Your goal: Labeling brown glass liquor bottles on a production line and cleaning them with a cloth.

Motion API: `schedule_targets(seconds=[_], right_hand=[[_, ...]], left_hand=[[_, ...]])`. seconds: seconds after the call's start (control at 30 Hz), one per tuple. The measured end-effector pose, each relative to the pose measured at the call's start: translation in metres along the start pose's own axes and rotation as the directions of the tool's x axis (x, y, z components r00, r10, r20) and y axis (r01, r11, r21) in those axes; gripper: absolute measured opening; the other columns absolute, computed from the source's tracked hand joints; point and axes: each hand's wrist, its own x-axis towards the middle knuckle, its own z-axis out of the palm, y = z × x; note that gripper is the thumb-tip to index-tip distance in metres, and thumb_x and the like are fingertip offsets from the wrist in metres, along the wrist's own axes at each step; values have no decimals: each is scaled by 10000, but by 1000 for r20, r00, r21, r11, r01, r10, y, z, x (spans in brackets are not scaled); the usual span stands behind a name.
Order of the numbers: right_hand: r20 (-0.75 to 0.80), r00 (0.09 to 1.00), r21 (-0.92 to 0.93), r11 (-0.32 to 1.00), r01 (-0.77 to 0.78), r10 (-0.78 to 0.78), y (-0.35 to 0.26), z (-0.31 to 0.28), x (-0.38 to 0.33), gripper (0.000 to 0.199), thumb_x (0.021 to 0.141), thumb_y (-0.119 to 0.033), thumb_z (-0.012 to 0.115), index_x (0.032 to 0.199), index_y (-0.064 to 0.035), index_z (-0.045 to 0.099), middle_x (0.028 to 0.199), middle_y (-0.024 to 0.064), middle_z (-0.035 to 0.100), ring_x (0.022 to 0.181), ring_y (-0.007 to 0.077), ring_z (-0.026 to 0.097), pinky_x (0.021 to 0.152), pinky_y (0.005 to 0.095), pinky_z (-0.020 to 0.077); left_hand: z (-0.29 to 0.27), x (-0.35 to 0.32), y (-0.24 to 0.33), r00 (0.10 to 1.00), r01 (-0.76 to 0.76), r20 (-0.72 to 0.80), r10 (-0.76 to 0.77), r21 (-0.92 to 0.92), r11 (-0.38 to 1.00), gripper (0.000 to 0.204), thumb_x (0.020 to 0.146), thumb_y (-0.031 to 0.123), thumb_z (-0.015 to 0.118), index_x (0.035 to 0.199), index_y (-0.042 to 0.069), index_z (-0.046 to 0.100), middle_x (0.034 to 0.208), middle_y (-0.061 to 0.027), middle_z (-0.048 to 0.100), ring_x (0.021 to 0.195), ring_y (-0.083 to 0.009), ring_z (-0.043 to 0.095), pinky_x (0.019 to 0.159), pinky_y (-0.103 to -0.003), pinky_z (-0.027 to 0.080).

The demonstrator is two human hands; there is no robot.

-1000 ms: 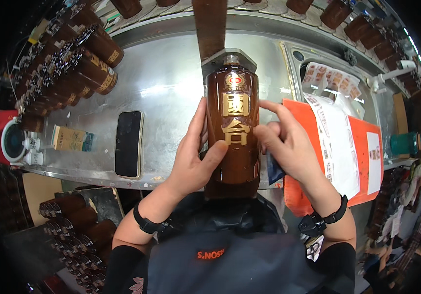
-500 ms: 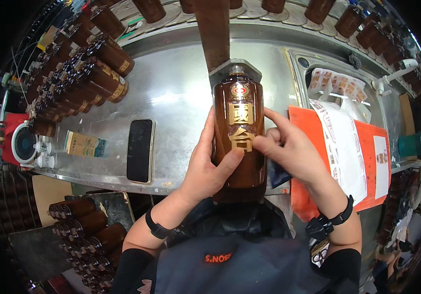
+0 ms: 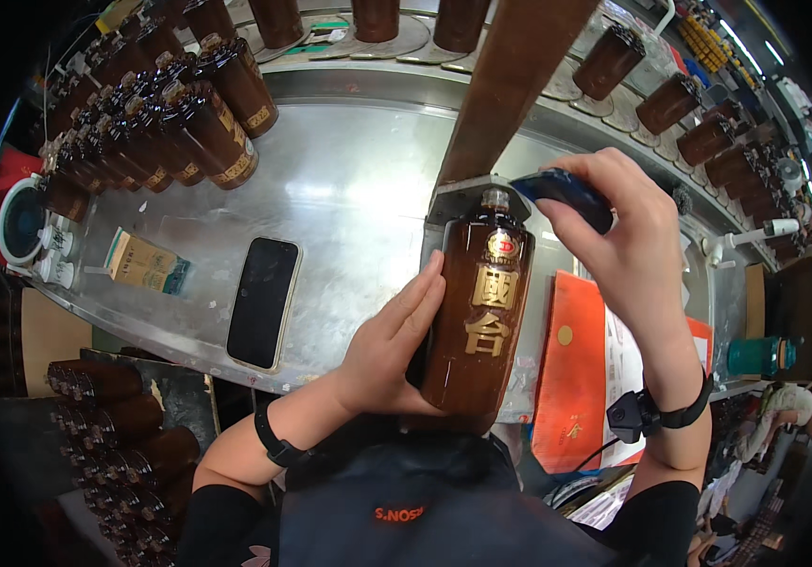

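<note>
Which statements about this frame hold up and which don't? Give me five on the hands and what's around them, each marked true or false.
1. The left hand touches the brown bottle. True.
2. The right hand is empty. False: it holds a dark blue object.
3. The phone lies to the left of the bottle. True.
4. The orange folder lies to the left of the phone. False: it lies to the right of both phone and bottle.
5. Gold characters show on the bottle's front. True.
</note>
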Motion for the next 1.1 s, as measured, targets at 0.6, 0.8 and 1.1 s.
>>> schedule_targets(seconds=[0.6,0.8,1.1], right_hand=[[288,711,244,767,593,-642,-25,10,-29,398,598,-131,668,979,-40,740,869,9,640,779,164,584,645,277,481],[290,774,-91,789,608,-563,-3,3,-38,433,587,-143,658,1000,-45,741,887,17,658,776,168,577,642,276,473],[331,733,-80,757,649,-594,-11,6,-35,443,571,-135,659,994,-31,739,913,38,669,770,161,574,640,248,476]], left_hand=[[-4,-1,1,998,16,-68,-18,-34,999,1081,644,512,854,1374,-120,367,1452,-325,364,1317,-437,454,1056,-416,450],[-6,-3,-2,997,1,-72,-6,-70,998,1041,680,506,823,1359,-143,375,1468,-324,342,1346,-433,422,1067,-417,437],[-6,-3,-2,997,-10,-79,3,-85,996,1014,707,494,803,1346,-166,374,1462,-343,335,1331,-446,432,1070,-427,430]])
